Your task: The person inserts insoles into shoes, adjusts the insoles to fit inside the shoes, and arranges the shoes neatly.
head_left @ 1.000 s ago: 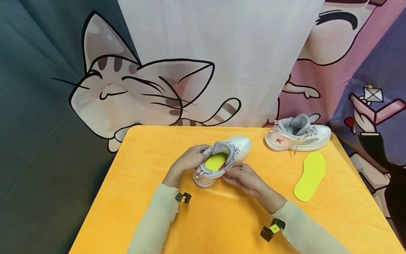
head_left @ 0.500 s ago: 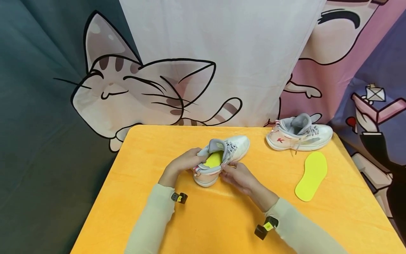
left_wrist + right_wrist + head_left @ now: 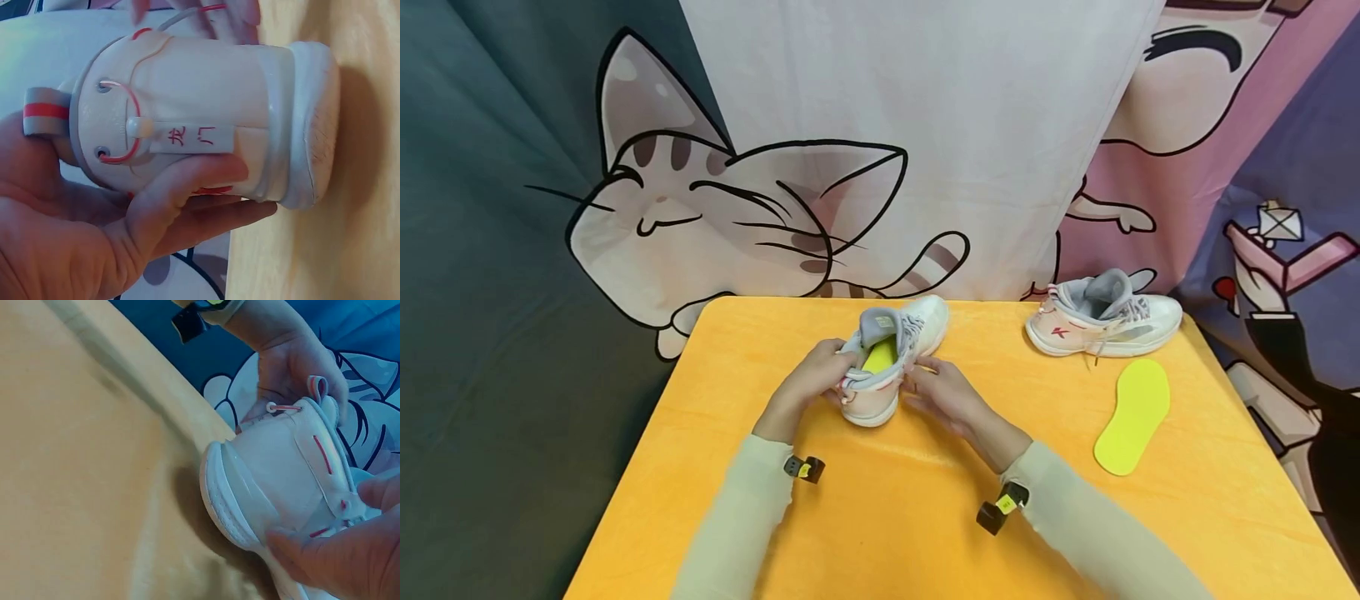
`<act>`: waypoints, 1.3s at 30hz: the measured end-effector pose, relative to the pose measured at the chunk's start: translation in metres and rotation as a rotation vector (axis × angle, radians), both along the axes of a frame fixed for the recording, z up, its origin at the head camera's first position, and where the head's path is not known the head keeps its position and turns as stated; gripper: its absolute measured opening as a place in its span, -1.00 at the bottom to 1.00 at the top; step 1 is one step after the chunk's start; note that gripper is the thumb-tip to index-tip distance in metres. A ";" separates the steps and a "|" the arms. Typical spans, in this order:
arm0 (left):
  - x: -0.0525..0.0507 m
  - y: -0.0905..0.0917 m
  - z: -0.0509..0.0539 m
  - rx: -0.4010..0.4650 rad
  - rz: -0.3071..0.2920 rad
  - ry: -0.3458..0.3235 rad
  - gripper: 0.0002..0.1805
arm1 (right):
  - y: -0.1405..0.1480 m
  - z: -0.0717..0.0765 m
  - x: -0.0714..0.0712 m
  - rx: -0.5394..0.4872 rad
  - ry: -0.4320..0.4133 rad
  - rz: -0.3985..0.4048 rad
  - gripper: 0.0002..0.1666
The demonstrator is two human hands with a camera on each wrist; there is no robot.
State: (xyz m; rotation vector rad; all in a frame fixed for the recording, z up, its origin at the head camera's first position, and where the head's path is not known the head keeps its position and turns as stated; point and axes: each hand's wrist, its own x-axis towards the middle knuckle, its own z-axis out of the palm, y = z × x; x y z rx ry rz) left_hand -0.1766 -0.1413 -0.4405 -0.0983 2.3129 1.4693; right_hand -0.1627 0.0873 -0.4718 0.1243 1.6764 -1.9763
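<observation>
A white and pink shoe (image 3: 870,402) sits near the table's back edge, toe pointing back and slightly right, with a yellow-green insole (image 3: 881,356) inside its opening. The left hand (image 3: 811,377) grips the shoe's left side near the heel; in the left wrist view its thumb lies along the heel (image 3: 206,81) beside a small tag. On the other side, the right hand (image 3: 950,398) holds the shoe by the collar and laces. In the right wrist view the fingers and thumb of that right hand (image 3: 350,556) press on the shoe's side (image 3: 275,469).
A second white and pink shoe (image 3: 1138,329) stands at the back right of the yellow table (image 3: 880,517). Just in front of it lies another yellow-green insole (image 3: 1133,417). Behind the table hangs a cloth (image 3: 955,108) printed with cartoon figures.
Both hands and the shoe have shifted left and toward the back of the table. The shoe has turned, its toe pointing more to the back. The second shoe and loose insole have stayed put.
</observation>
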 end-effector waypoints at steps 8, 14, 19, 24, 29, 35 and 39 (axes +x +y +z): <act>-0.002 -0.025 0.001 -0.070 0.119 0.010 -0.44 | 0.026 0.011 -0.005 0.031 0.071 -0.037 -0.35; 0.003 -0.045 0.007 -0.131 0.162 0.035 -0.41 | 0.073 0.020 -0.001 0.045 0.109 -0.085 -0.39; 0.011 -0.061 0.010 -0.115 0.198 0.009 -0.40 | 0.110 0.024 0.011 0.041 0.145 -0.132 -0.40; 0.014 -0.077 0.010 -0.096 0.233 -0.004 -0.37 | 0.144 0.024 0.021 0.053 0.197 -0.132 -0.48; 0.015 -0.091 0.009 -0.108 0.268 -0.012 -0.36 | 0.171 0.022 0.031 0.068 0.227 -0.112 -0.62; 0.013 -0.101 0.010 -0.111 0.302 -0.010 -0.40 | 0.196 0.020 0.035 0.164 0.310 -0.093 -0.54; 0.010 -0.102 0.007 -0.109 0.309 -0.012 -0.42 | 0.206 0.021 0.035 0.300 0.387 -0.091 -0.49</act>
